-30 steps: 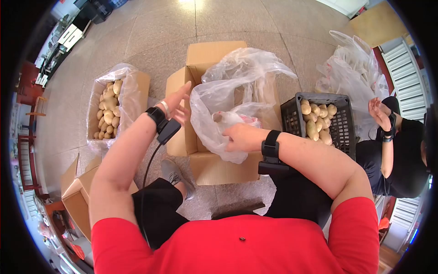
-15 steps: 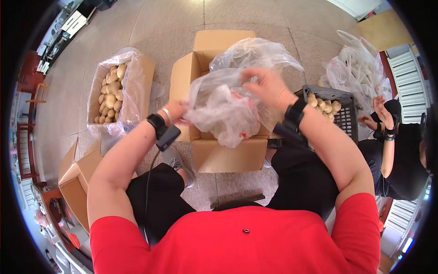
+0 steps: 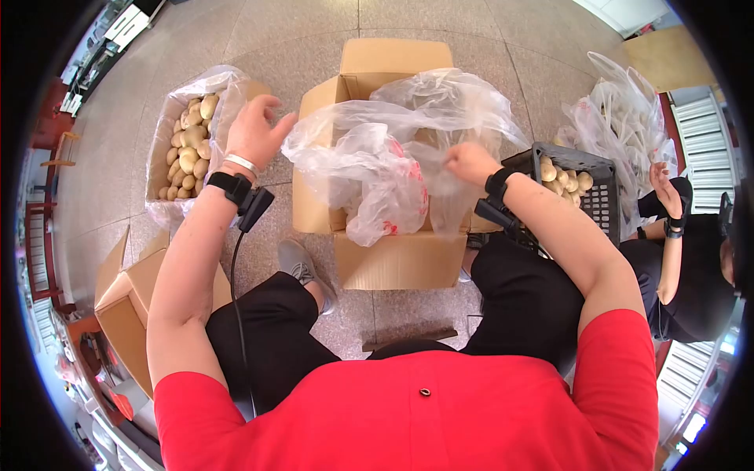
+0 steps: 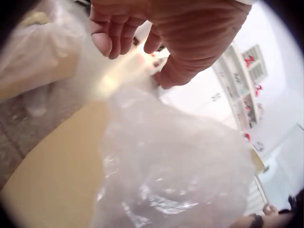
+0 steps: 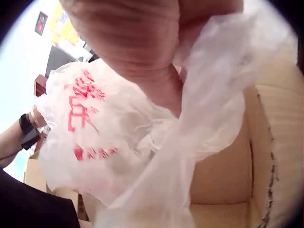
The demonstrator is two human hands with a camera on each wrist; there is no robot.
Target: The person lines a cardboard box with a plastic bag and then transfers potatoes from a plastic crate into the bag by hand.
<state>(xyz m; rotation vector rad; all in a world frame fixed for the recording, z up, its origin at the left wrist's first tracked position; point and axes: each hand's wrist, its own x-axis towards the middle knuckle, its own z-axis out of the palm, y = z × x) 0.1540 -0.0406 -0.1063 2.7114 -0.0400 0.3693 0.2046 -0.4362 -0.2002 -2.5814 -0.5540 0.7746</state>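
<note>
A clear plastic bag with red print (image 3: 393,173) lies bunched over an open cardboard box (image 3: 400,263). My right hand (image 3: 473,164) pinches the bag near the box's right side; in the right wrist view a twisted strip of the plastic (image 5: 209,76) runs from between thumb and fingers. My left hand (image 3: 255,129) is raised past the bag's left edge, its fingers loosely bent with nothing in them. In the left wrist view, the bag's puffed side (image 4: 175,156) sits just below that hand and beside a box flap (image 4: 61,166).
On the left stands a plastic-lined box of potatoes (image 3: 216,137). A black crate (image 3: 601,200) with potatoes (image 3: 567,179) is on the right, with more plastic bags (image 3: 620,118) behind it. Another person's hand (image 3: 666,191) shows at far right; a cardboard box (image 3: 129,302) sits lower left.
My left hand came down to the bag's left edge, then moved off it up and to the left. My right hand lifted the bag and drew right; the bag is now spread wider across the box.
</note>
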